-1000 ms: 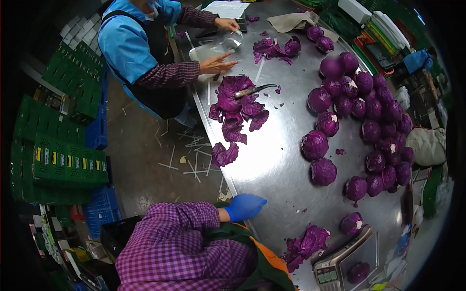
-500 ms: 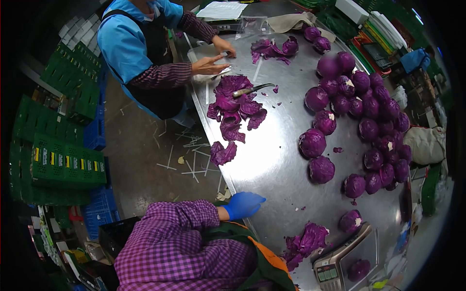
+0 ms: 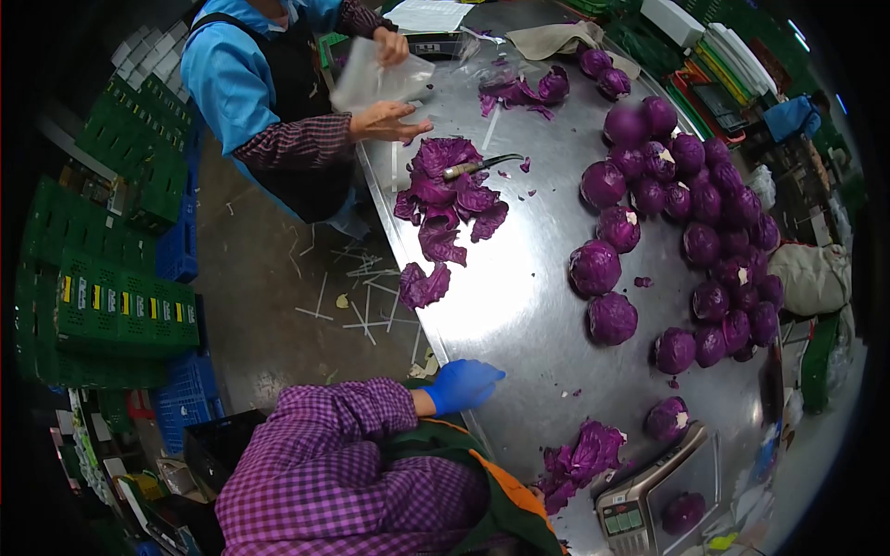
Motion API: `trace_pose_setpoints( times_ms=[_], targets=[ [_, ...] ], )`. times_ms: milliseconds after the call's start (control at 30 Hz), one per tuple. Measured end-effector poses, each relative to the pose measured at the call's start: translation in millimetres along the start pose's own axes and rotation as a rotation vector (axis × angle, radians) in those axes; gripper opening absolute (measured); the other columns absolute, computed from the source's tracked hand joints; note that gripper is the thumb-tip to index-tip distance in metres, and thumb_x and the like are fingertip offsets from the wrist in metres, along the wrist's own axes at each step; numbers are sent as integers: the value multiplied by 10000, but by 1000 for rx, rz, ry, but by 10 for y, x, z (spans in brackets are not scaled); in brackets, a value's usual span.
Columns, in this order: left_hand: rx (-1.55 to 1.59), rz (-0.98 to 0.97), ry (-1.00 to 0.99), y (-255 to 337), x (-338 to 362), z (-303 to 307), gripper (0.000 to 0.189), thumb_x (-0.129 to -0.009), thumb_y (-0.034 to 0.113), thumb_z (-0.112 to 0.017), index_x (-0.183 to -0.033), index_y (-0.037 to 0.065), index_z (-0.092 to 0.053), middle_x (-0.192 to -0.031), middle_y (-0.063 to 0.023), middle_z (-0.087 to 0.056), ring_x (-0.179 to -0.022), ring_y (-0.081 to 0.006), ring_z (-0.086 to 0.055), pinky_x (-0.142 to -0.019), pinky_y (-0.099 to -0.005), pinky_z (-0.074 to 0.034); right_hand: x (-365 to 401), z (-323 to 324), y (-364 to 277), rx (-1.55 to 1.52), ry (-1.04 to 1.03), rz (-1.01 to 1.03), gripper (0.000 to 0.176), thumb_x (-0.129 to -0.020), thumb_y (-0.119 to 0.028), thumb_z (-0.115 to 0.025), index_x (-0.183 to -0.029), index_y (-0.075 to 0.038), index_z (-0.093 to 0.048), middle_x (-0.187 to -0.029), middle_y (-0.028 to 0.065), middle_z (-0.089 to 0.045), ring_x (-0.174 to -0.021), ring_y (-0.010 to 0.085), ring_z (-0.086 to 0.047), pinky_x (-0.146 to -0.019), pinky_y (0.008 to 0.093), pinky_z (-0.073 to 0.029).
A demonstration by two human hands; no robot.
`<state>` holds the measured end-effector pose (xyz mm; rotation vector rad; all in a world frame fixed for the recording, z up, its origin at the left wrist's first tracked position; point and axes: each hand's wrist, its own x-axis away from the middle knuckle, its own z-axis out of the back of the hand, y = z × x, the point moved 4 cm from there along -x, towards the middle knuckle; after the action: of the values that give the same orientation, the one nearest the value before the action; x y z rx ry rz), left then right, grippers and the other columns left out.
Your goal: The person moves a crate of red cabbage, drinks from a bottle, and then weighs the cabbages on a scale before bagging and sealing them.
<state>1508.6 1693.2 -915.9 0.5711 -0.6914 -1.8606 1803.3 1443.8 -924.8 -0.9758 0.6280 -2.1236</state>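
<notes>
- The wearer's left hand, in a thin blue glove, lay at the near edge of the broad, shiny steel table; its grip could not be told.
- The right hand was out of sight.
- Crumpled purple cabbage leaves lay along the table's near side.
- Round purple cabbages crowded the table's far side.
- A co-worker's bare hand held a clear plastic bag above the table's near edge.

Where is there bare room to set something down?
Roomiest: the steel tabletop between the loose red cabbage leaves and the nearest whole red cabbages, down toward the blue-gloved hand. Crowded: the cabbage cluster and around the digital scale.
</notes>
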Motion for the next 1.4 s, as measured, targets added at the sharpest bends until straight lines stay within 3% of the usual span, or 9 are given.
trace_pose_setpoints(
  times_ms=[100, 267, 500, 567, 667, 767, 1000, 1167, 1400],
  targets=[
    [-5, 8, -8, 21, 10, 4, 274, -849, 216, -565, -1113, 185, -630, -1032, -18, -655, -812, -241, -625, -679, -389, -514, -45, -4, 111, 82, -8, -55, 142, -900, -121, -549, -999, -21, -534, -660, -16, -463, -562, 78, -395, -544, 225, -340],
    [8, 5, -2, 11, 0, 10, 267, -853, 210, -562, -1109, 177, -630, -1028, -25, -656, -823, -243, -627, -693, -390, -512, -250, -115, 931, -587, -105, -273, 224, -977, -185, -382, -931, -17, -523, -647, 15, -465, -551, 109, -413, -563, 243, -370],
    [4, -4, 12, 36, -23, 34, 266, -850, 215, -546, -1099, 174, -628, -1020, -32, -658, -825, -249, -631, -695, -389, -519, -172, -61, 753, -570, -45, -370, 182, -962, -166, -421, -929, -14, -515, -655, 2, -454, -568, 101, -406, -580, 240, -367],
    [-7, -9, 16, 26, -22, 15, 263, -859, 214, -559, -1110, 178, -627, -1026, -23, -656, -816, -242, -627, -680, -382, -514, -72, -5, 265, 30, -102, -37, 127, -933, -127, -471, -965, -10, -509, -680, -11, -449, -590, 90, -405, -589, 230, -359],
    [0, -15, 45, 13, -16, -5, 263, -858, 219, -559, -1109, 183, -627, -1018, -18, -656, -806, -239, -625, -676, -381, -513, 15, -18, -41, 92, -31, -30, 134, -901, -84, -511, -1013, -9, -501, -709, -10, -451, -608, 88, -414, -609, 226, -361],
    [0, -3, 26, 26, 3, 24, 258, -853, 221, -564, -1100, 187, -633, -1017, -15, -658, -795, -238, -624, -668, -381, -513, -102, -44, 449, -326, -127, -112, 172, -890, -75, -526, -1046, -12, -490, -719, -2, -448, -631, 99, -434, -627, 231, -376],
    [-14, -1, 57, 0, -13, 17, 251, -846, 216, -570, -1085, 194, -643, -1018, 0, -661, -784, -229, -624, -660, -375, -515, -155, -35, 542, -184, -221, 72, 171, -902, -82, -515, -1050, -7, -471, -717, 7, -444, -654, 106, -439, -642, 239, -395],
    [-3, 1, 80, 18, -30, 18, 240, -844, 209, -564, -1066, 197, -654, -1002, -2, -669, -768, -236, -630, -652, -377, -516, -134, -48, 476, -449, -186, -212, 199, -880, -66, -553, -1052, -2, -478, -721, 6, -451, -645, 100, -435, -639, 234, -394],
    [493, 243, 183, -32, -383, 272, 216, -863, 161, -617, -1071, 149, -672, -992, -61, -682, -857, -193, -660, -752, -297, -518, -44, -9, 160, -110, -149, -60, 171, -878, -87, -555, -1025, -22, -494, -716, -5, -428, -631, 88, -416, -617, 223, -376]
  ],
)
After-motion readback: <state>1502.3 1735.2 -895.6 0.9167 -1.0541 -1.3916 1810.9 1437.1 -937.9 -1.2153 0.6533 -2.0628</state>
